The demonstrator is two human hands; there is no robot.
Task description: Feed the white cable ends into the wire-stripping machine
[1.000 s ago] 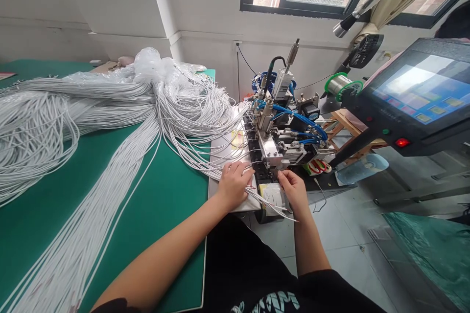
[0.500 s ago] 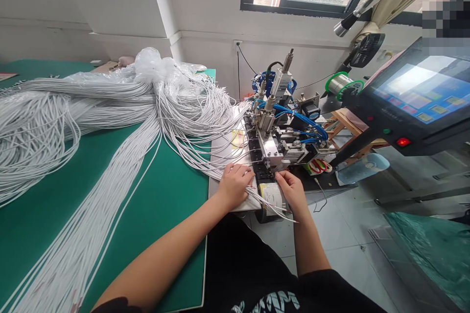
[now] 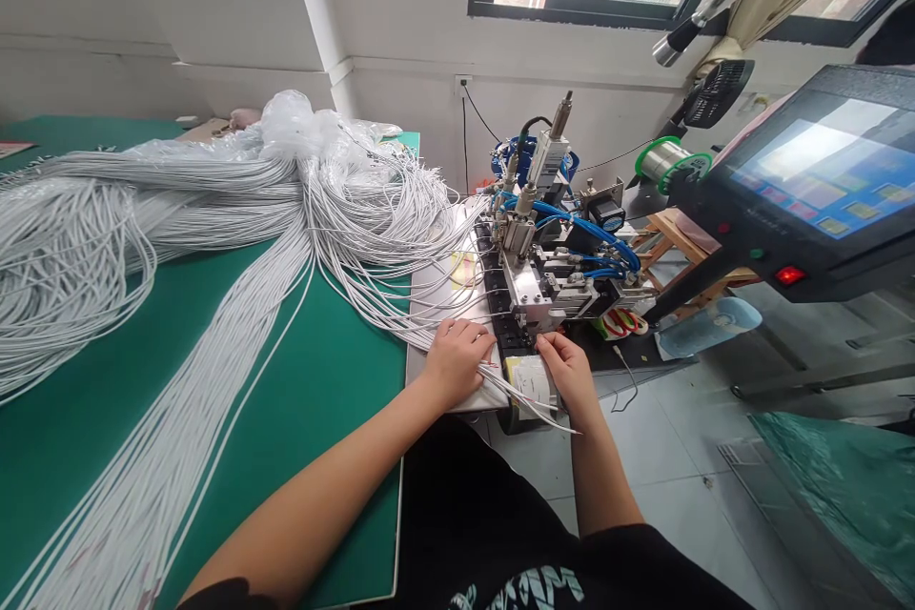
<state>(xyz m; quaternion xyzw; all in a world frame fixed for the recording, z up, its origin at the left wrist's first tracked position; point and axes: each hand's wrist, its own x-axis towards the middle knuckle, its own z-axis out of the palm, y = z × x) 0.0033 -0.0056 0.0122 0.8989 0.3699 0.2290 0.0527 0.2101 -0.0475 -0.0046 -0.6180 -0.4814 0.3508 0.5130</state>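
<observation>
**Right hand (image 3: 568,372) shifts slightly left; the tall cylinder (image 3: 561,119) now sits lower**

Compared with a second ago, we see the left hand (image 3: 457,364) still in place, its grip closed over a bunch of white wires (image 3: 527,396) whose loose ends fan out past it above a pale, curved label (image 3: 533,372). The right grip has thumb and forefinger together just below the squared, bright metal block (image 3: 527,291); as far as we can tell, something tiny may sit between them, but it is too small to make out. Smooth, thin strands heap in loops across the flat green worktop (image 3: 343,457), under crumpled clear plastic (image 3: 286,119). Glare washes out part of the screen (image 3: 822,152); the frame's lower left cuts off the trailing strands.
</observation>
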